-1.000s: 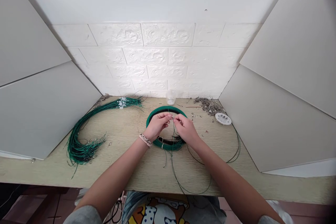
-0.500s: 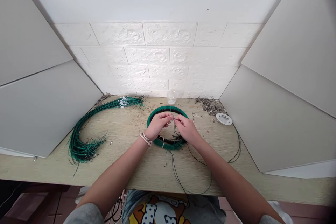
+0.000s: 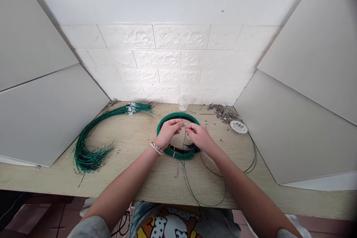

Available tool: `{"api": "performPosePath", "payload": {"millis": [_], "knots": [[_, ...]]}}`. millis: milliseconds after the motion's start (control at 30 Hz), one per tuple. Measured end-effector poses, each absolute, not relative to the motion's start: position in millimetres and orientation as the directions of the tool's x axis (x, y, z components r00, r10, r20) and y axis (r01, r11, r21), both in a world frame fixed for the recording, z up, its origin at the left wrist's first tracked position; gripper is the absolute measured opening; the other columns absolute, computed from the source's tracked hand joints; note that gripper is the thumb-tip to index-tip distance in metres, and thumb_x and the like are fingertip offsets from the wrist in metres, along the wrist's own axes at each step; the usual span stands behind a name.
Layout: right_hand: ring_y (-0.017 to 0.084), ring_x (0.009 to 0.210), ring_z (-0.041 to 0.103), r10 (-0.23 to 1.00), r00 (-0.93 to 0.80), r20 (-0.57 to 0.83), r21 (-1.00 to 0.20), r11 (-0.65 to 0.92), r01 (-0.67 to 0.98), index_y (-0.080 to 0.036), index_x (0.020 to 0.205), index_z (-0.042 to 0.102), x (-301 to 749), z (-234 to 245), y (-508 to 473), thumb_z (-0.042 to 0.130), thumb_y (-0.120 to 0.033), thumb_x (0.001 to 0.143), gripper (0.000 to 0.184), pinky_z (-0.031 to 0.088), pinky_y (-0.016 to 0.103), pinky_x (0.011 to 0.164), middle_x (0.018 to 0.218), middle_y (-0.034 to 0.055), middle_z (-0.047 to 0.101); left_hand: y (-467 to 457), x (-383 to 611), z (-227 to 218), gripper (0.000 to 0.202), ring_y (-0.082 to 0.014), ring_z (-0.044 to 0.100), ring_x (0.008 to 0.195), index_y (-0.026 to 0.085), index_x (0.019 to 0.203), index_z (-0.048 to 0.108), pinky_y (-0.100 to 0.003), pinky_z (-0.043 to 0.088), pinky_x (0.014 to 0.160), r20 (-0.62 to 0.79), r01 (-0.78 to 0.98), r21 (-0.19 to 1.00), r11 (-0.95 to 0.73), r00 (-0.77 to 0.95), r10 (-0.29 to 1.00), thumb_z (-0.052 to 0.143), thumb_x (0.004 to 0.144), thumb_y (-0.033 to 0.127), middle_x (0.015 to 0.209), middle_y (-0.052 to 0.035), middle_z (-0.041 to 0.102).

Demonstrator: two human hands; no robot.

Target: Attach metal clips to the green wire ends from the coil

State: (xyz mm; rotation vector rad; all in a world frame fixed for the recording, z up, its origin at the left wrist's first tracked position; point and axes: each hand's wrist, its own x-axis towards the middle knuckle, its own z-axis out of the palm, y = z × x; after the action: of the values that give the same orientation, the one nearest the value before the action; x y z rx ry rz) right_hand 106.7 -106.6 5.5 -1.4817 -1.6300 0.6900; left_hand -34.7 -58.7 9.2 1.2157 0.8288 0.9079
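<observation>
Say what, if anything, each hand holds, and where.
Left hand pinches a thin wire, seemingly near its upper end; whether right hand holds anything can't be told.

A small workshop, by the look of it, or a corner fitted out for handwork with thin wire or cord: a worn wooden bench [image 3: 134,137] stands against a white wall [image 3: 167,59] with a brick-pattern relief, boxed in by pale grey panels [image 3: 306,130] on either side. On it lie a bound green-and-black coil [image 3: 192,154] and a long bundle of green strands [image 3: 86,132], with a clear cup [image 3: 183,104] and a heap of greyish scraps [image 3: 223,112] towards the back; tiled floor [image 3: 75,206] shows below
</observation>
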Motion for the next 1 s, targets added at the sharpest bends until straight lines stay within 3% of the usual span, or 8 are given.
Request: {"api": "performPosePath", "payload": {"millis": [233, 433, 600, 633, 700, 767, 867, 1000], "knots": [[0.011, 0.048, 0.037, 0.992, 0.015, 0.128, -0.850, 0.102, 0.516, -0.020, 0.064, 0.046, 103.2, 5.7, -107.9, 0.039, -0.032, 0.079, 0.020, 0.028, 0.022, 0.046, 0.053, -0.0039, 0.042, -61.9, -31.4, 10.2, 0.025, -0.0075, 0.042, 0.057, 0.014, 0.067, 0.060, -0.021, 0.033, 0.054, -0.067, -0.098, 0.988, 0.122, 0.444, 0.894, 0.068, 0.062, 0.037, 0.066, -0.0005, 0.053], [0.012, 0.051, 0.042, 0.970, 0.071, 0.231, -0.832, 0.160, 0.531, -0.019, 0.071, 0.052, 108.6, 16.3, -97.9, 0.040, -0.034, 0.080, 0.021, 0.031, 0.023, 0.049, 0.056, -0.0027, 0.048, -61.9, -32.6, 10.3, 0.025, -0.0074, 0.044, 0.060, 0.014, 0.070, 0.060, -0.021, 0.034, 0.056, -0.094, -0.126, 0.979, 0.157, 0.405, 0.909, 0.068, 0.062, 0.036, 0.069, -0.0003, 0.053], [0.016, 0.082, 0.054, 0.876, -0.013, 0.483, -0.567, 0.324, 0.757, -0.017, 0.084, 0.059, 114.7, 61.1, -34.8, 0.034, -0.031, 0.085, 0.028, 0.037, 0.026, 0.069, 0.087, 0.0067, 0.061, -58.5, -35.9, 10.6, 0.027, -0.0073, 0.045, 0.061, 0.015, 0.073, 0.059, -0.019, 0.034, 0.056, -0.136, -0.156, 0.967, 0.202, 0.359, 0.923, 0.069, 0.062, 0.037, 0.071, -0.0002, 0.054], [0.018, 0.087, 0.054, 0.906, -0.070, 0.417, -0.495, 0.291, 0.819, -0.016, 0.087, 0.060, 114.0, 69.5, -18.5, 0.034, -0.032, 0.086, 0.030, 0.037, 0.027, 0.070, 0.093, 0.0095, 0.061, -58.0, -36.4, 10.8, 0.026, -0.0073, 0.046, 0.062, 0.015, 0.072, 0.058, -0.019, 0.034, 0.056, -0.132, -0.155, 0.968, 0.198, 0.357, 0.925, 0.069, 0.062, 0.037, 0.071, -0.0002, 0.054], [0.020, 0.088, 0.055, 0.990, -0.105, 0.093, -0.320, 0.130, 0.938, -0.015, 0.088, 0.062, 110.8, 80.2, 11.8, 0.032, -0.035, 0.087, 0.036, 0.038, 0.028, 0.070, 0.096, 0.0129, 0.062, -57.4, -37.2, 11.5, 0.027, -0.0074, 0.046, 0.062, 0.015, 0.072, 0.058, -0.019, 0.034, 0.056, -0.123, -0.152, 0.971, 0.186, 0.351, 0.928, 0.068, 0.062, 0.037, 0.072, 0.0000, 0.054], [0.024, 0.086, 0.058, 0.995, -0.079, -0.058, -0.271, 0.061, 0.961, -0.011, 0.087, 0.064, 106.5, 82.1, 35.1, 0.046, -0.034, 0.080, 0.030, 0.040, 0.029, 0.068, 0.096, 0.0159, 0.063, -57.0, -37.9, 12.1, 0.027, -0.0074, 0.045, 0.061, 0.015, 0.073, 0.058, -0.019, 0.034, 0.056, -0.120, -0.147, 0.972, 0.182, 0.353, 0.928, 0.068, 0.063, 0.038, 0.072, 0.0001, 0.054], [0.027, 0.088, 0.059, 0.977, -0.040, -0.212, -0.222, -0.008, 0.975, -0.010, 0.093, 0.065, 102.5, 74.6, 54.2, 0.058, -0.032, 0.070, 0.033, 0.043, 0.032, 0.070, 0.104, 0.0169, 0.061, -57.0, -38.0, 12.3, 0.029, -0.0073, 0.045, 0.061, 0.014, 0.073, 0.057, -0.019, 0.035, 0.056, -0.113, -0.142, 0.974, 0.175, 0.363, 0.925, 0.067, 0.063, 0.039, 0.071, 0.0000, 0.053], [0.028, 0.093, 0.058, 0.950, -0.026, -0.312, -0.179, -0.032, 0.983, -0.014, 0.105, 0.062, 105.3, 64.7, 63.1, 0.057, -0.043, 0.070, 0.046, 0.045, 0.035, 0.074, 0.114, 0.0140, 0.057, -57.7, -36.7, 11.1, 0.029, -0.0068, 0.044, 0.059, 0.014, 0.073, 0.057, -0.019, 0.034, 0.055, -0.119, -0.110, 0.979, 0.172, 0.374, 0.920, 0.068, 0.062, 0.039, 0.070, -0.0003, 0.053]]}}
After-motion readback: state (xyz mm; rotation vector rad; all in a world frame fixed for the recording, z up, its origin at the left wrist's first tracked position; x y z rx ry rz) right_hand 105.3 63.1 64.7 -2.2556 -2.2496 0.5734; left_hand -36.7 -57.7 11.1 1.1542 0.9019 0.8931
